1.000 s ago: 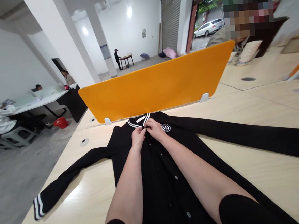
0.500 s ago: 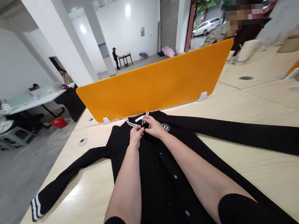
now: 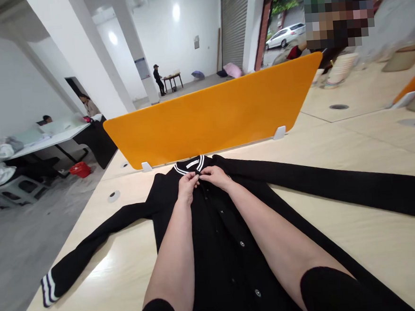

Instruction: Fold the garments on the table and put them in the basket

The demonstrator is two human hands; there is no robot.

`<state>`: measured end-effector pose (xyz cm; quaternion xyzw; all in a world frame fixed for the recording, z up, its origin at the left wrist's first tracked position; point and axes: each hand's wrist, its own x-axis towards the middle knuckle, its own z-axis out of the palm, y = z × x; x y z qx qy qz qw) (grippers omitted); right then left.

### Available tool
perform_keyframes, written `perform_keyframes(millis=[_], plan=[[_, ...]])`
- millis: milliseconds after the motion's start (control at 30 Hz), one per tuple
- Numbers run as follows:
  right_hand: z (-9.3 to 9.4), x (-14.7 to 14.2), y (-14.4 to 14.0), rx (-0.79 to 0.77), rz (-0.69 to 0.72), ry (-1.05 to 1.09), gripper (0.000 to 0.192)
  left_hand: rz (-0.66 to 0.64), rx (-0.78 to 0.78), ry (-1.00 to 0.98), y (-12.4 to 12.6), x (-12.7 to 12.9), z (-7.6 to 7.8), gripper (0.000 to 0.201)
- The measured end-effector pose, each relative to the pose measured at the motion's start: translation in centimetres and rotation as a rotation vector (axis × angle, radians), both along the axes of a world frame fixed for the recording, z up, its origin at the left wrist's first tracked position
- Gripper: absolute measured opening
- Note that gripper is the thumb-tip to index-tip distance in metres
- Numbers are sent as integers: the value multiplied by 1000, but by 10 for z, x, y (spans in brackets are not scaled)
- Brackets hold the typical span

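Observation:
A black jacket [image 3: 210, 250] lies face up on the light wooden table [image 3: 105, 276], its sleeves spread to both sides. White stripes run round its collar [image 3: 181, 169] and the left cuff [image 3: 48, 289]. Just below the collar, my left hand [image 3: 187, 186] pinches the front edge. Close beside it, my right hand [image 3: 214, 176] pinches the opposite edge at the top of the front opening. Their fingertips nearly meet, and any button between them is hidden. Lower down, metal snap buttons [image 3: 242, 244] show along the open front.
Behind the collar stands an orange divider [image 3: 212, 117] on white clips. Stacked paper cups [image 3: 342, 70] are at the back right, beyond which a person sits. Other people sit at a desk [image 3: 64, 133] on the left, near a red bucket [image 3: 80, 169].
My right hand has come down from the collar, its fingers now lower and flatter beside my left. The striped collar shows more fully. My left hand stays nearly in place.

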<state>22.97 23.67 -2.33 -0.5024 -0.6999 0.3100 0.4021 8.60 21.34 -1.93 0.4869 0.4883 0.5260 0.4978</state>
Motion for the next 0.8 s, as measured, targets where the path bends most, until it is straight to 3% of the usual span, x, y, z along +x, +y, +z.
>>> perform_keyframes(millis=[133, 300, 367, 600, 800], plan=[[-5, 1, 1, 32, -87, 49, 16, 83, -25, 101, -4, 8, 0, 23], [-4, 2, 2, 45, -158, 11, 11, 234, 20, 648, -11, 20, 2, 33], [-3, 2, 2, 38, -161, -18, 11, 242, 7, 732, -9, 17, 4, 26], [4, -6, -8, 72, -111, -192, 11, 186, -85, 549, -1, -10, -2, 27], [11, -12, -19, 163, -75, -345, 14, 24, -110, 235, -7, -16, -1, 19]])
